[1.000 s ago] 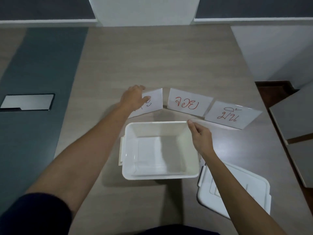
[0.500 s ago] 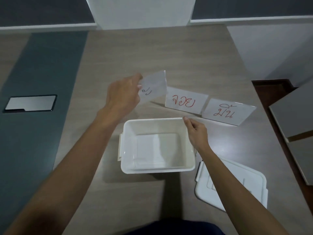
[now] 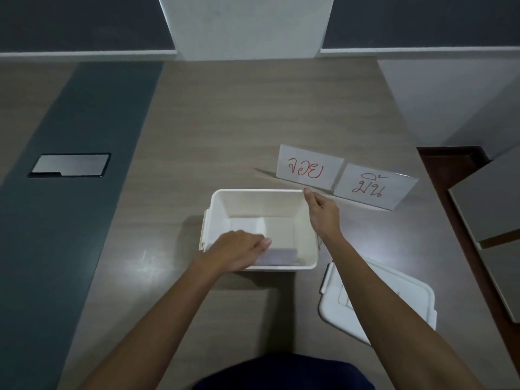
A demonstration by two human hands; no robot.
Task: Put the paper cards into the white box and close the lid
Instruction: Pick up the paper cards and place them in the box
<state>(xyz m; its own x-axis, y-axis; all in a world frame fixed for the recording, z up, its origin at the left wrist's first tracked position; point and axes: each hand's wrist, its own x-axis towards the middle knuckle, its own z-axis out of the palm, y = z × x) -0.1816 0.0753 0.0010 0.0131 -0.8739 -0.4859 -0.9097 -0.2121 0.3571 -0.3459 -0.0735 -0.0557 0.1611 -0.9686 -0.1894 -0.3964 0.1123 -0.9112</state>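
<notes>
Left hand (image 3: 239, 250) reaches palm-down into the white box (image 3: 263, 198), grip on the blurred card (image 3: 277, 256) unclear; right hand (image 3: 322, 213) pinches the box's far rim; two cards (image 3: 309, 170) on the table (image 3: 225, 122) bear red Thai handwriting.

**Card going into the box**

Left hand (image 3: 239, 250) reaching into the white box (image 3: 261, 198), over a blurred card (image 3: 277, 256), perhaps pinched or just let go. Right hand (image 3: 322, 213) gripping the far right corner. Two red-lettered cards (image 3: 308, 168) (image 3: 371, 185) beyond on the desk (image 3: 225, 122). Lid (image 3: 394, 299) lying right of the box.
</notes>
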